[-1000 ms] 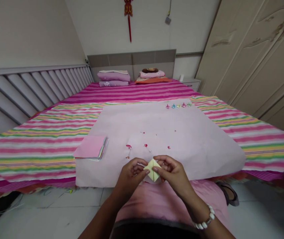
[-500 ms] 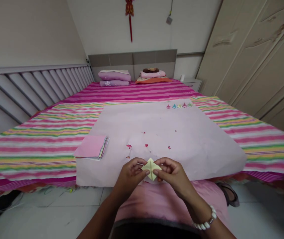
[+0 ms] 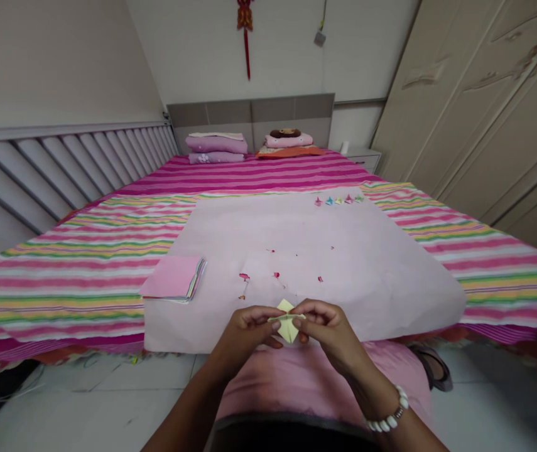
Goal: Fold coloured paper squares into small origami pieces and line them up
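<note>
Between my two hands is a small pale yellow folded paper (image 3: 287, 329), held just over the near edge of the white sheet (image 3: 367, 301). My left hand (image 3: 252, 326) pinches its left corner with thumb and fingertips. On the other side, my right hand (image 3: 325, 323) grips the right corner the same way; a bracelet of white beads (image 3: 388, 419) circles that wrist. A crosswise fold runs between the thumbs, with one point of paper standing up behind it and another pointing down.
A stack of coloured paper (image 3: 174, 277), pink on top, lies at the sheet's left. Several small folded paper pieces (image 3: 338, 201) line its far right edge. Torn red-edged holes (image 3: 276, 275) mark its middle. Striped bedding (image 3: 84, 257) surrounds it; a white railing (image 3: 89, 154) borders the left.
The yellow paper was a flat diamond with a centre slit; now its middle is bent along a crosswise fold. The left fingers have shifted slightly lower.
</note>
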{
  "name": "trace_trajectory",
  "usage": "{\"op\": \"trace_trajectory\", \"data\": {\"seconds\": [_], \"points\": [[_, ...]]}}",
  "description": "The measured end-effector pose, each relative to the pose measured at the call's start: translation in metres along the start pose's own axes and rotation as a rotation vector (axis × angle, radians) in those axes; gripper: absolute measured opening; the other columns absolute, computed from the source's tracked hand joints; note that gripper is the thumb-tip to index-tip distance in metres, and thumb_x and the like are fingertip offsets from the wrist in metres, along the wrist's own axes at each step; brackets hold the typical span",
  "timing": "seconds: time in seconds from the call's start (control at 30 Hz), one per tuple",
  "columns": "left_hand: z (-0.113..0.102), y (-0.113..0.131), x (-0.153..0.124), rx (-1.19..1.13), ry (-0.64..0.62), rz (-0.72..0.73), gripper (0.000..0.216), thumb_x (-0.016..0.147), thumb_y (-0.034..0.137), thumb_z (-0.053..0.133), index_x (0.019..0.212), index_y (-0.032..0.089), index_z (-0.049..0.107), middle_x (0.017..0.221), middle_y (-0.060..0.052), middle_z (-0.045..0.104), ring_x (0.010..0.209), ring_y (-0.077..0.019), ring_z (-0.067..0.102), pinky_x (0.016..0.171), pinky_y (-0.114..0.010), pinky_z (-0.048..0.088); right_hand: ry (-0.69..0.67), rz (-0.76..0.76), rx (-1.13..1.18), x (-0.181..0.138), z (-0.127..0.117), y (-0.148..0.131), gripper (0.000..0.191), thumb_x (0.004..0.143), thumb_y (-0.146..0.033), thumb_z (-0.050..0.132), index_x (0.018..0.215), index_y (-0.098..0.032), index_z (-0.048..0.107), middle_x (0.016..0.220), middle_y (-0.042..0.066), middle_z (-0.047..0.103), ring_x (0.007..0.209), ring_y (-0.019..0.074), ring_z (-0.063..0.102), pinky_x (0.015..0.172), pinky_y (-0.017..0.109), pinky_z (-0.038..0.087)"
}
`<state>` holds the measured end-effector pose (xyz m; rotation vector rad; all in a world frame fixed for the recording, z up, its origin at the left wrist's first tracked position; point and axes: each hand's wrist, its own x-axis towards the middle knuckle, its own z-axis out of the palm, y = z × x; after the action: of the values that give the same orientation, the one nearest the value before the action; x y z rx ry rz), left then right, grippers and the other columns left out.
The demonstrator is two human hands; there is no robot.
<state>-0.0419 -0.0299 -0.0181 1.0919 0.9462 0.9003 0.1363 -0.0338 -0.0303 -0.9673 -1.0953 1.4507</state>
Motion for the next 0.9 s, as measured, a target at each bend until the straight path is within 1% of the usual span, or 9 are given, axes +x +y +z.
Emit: {"op": "trace_trajectory", "data": {"seconds": [0.1, 0.23, 0.3, 0.4, 0.5, 0.57, 0.63, 0.8, 0.9], "points": [[-0.001, 0.001, -0.001, -0.024, 0.008, -0.015, 0.023, 0.067, 0.032, 0.075, 0.085, 0.016, 0.075, 0.078, -0.005, 0.074, 0.068, -0.0154, 0.067, 0.066, -0.028, 0.057, 0.002, -0.032, 0.044, 0.001, -0.002, 0.003, 0.005, 0.066, -0.018, 0.072, 0.071, -0.017, 0.072, 0.052, -0.002, 0.062, 0.046, 0.0097, 0.055, 0.049, 0.021, 0.041], [-0.001, 0.002, -0.002, 0.003, 0.007, -0.001, 0.022, 0.068, 0.031, 0.074, 0.083, 0.015, 0.076, 0.078, -0.006, 0.075, 0.070, -0.0160, 0.068, 0.073, -0.030, 0.056, -0.018, -0.069, 0.070, 0.002, -0.004, 0.007, 0.007, 0.067, -0.013, 0.067, 0.070, -0.018, 0.070, 0.058, -0.002, 0.064, 0.049, 0.0102, 0.056, 0.052, 0.022, 0.042], [0.001, 0.002, -0.002, 0.027, 0.026, 0.019, 0.022, 0.068, 0.032, 0.075, 0.080, 0.014, 0.075, 0.075, -0.006, 0.074, 0.069, -0.0162, 0.067, 0.071, -0.029, 0.055, -0.034, -0.079, 0.061, 0.002, -0.005, 0.008, 0.009, 0.068, -0.012, 0.065, 0.072, -0.019, 0.069, 0.059, -0.001, 0.063, 0.051, 0.0115, 0.057, 0.054, 0.023, 0.043], [0.006, -0.001, 0.000, 0.057, 0.110, 0.041, 0.021, 0.061, 0.030, 0.079, 0.071, 0.013, 0.072, 0.066, -0.004, 0.072, 0.062, -0.0155, 0.066, 0.063, -0.027, 0.054, -0.067, -0.079, 0.049, 0.000, -0.004, 0.007, 0.007, 0.072, -0.017, 0.063, 0.076, -0.018, 0.068, 0.059, -0.001, 0.063, 0.055, 0.0138, 0.058, 0.058, 0.027, 0.045], [0.011, -0.006, 0.002, 0.046, 0.148, 0.064, 0.020, 0.058, 0.028, 0.081, 0.066, 0.014, 0.069, 0.062, -0.003, 0.071, 0.060, -0.0156, 0.066, 0.059, -0.026, 0.053, -0.045, -0.043, 0.027, -0.001, 0.000, 0.005, 0.012, 0.071, -0.025, 0.070, 0.081, -0.018, 0.066, 0.058, -0.001, 0.062, 0.055, 0.0134, 0.056, 0.056, 0.026, 0.044], [0.013, -0.008, 0.002, 0.052, 0.154, 0.098, 0.019, 0.060, 0.028, 0.080, 0.066, 0.015, 0.067, 0.062, -0.002, 0.071, 0.060, -0.0158, 0.066, 0.058, -0.026, 0.052, -0.003, -0.019, 0.015, -0.001, 0.003, 0.004, 0.021, 0.066, -0.029, 0.077, 0.079, -0.018, 0.065, 0.060, -0.001, 0.063, 0.055, 0.0131, 0.057, 0.055, 0.025, 0.044], [0.014, -0.010, 0.001, 0.082, 0.181, 0.130, 0.017, 0.061, 0.028, 0.078, 0.068, 0.016, 0.068, 0.061, -0.002, 0.070, 0.059, -0.0157, 0.065, 0.057, -0.025, 0.052, 0.027, -0.014, -0.004, 0.000, 0.004, 0.005, 0.025, 0.062, -0.031, 0.080, 0.076, -0.018, 0.065, 0.062, -0.001, 0.063, 0.056, 0.0133, 0.057, 0.055, 0.025, 0.044], [0.010, -0.012, 0.001, 0.136, 0.196, 0.137, 0.023, 0.063, 0.026, 0.076, 0.083, 0.016, 0.072, 0.059, 0.000, 0.068, 0.056, -0.0137, 0.062, 0.056, -0.024, 0.051, 0.076, -0.057, -0.090, 0.000, 0.002, 0.007, 0.024, 0.062, -0.033, 0.081, 0.075, -0.018, 0.068, 0.060, -0.002, 0.060, 0.055, 0.0115, 0.052, 0.053, 0.024, 0.041], [0.006, -0.010, 0.001, 0.234, 0.217, 0.188, 0.021, 0.064, 0.024, 0.075, 0.083, 0.016, 0.073, 0.060, 0.000, 0.066, 0.055, -0.0124, 0.059, 0.053, -0.023, 0.048, 0.094, -0.091, -0.139, 0.000, 0.000, 0.007, 0.021, 0.063, -0.031, 0.080, 0.077, -0.018, 0.070, 0.060, -0.002, 0.059, 0.055, 0.0113, 0.049, 0.054, 0.024, 0.040]]}}
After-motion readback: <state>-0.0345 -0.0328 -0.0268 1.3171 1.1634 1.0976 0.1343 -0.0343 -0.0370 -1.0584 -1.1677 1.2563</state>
